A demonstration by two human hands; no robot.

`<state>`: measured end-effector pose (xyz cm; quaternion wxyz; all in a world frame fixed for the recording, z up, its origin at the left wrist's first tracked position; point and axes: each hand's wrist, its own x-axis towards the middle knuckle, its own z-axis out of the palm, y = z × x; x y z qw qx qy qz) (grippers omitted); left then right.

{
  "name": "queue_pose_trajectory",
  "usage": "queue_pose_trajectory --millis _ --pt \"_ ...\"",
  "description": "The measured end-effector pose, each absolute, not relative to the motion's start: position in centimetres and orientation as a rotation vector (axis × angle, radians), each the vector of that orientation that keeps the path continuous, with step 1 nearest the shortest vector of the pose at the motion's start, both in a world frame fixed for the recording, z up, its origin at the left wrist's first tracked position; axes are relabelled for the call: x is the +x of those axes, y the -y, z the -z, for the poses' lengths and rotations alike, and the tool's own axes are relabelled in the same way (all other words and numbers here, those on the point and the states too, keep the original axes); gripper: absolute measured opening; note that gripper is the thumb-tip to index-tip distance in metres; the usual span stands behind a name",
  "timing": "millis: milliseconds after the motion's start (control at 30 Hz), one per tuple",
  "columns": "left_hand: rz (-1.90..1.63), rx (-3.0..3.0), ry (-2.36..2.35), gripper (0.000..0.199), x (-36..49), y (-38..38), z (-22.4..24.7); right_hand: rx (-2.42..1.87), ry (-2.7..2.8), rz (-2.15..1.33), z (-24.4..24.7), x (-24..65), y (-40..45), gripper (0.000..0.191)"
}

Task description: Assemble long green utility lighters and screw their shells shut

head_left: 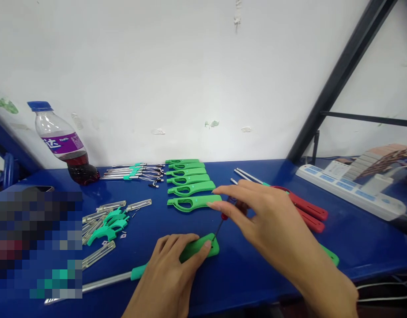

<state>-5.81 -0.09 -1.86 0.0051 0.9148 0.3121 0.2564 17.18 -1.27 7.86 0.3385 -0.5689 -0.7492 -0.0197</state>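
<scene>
My left hand (172, 265) is closed around a green long-nosed utility lighter (189, 251) and presses it to the blue table. Its metal barrel points left and its handle end points right. My right hand (261, 218) holds a small screwdriver (220, 227), whose thin shaft slants down to the handle's end, beside my left thumb. Thumb and forefinger reach out past the screwdriver's grip, which my fingers partly hide. Behind the hands, several green lighter handle shells (198, 202) lie in a column.
Metal barrels with wires (127, 172) lie at the back. Clear fuel tubes (99, 255) and green triggers (107, 229) are at left, near a soda bottle (66, 143). Red lighters (311, 207) and a power strip (352, 192) are at right. Pixelation hides the left front.
</scene>
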Motion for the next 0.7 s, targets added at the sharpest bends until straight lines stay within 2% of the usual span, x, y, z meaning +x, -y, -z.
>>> queue_pose_trajectory --millis 133,267,500,700 --pt "-0.769 2.855 -0.979 0.056 -5.9 0.2 1.8 -1.378 2.023 -0.112 -8.1 17.4 2.3 0.032" --pt "-0.759 2.847 -0.976 0.056 -6.0 0.2 2.0 -1.332 1.977 -0.228 -8.7 17.1 2.2 0.021" --pt "-0.762 2.831 -0.974 0.057 -5.8 0.1 2.1 -1.191 1.844 -0.285 -8.3 15.9 0.5 0.021" --pt "-0.798 2.822 -0.974 0.058 -5.7 0.3 2.0 -1.338 1.792 -0.380 -8.1 16.3 0.6 0.035"
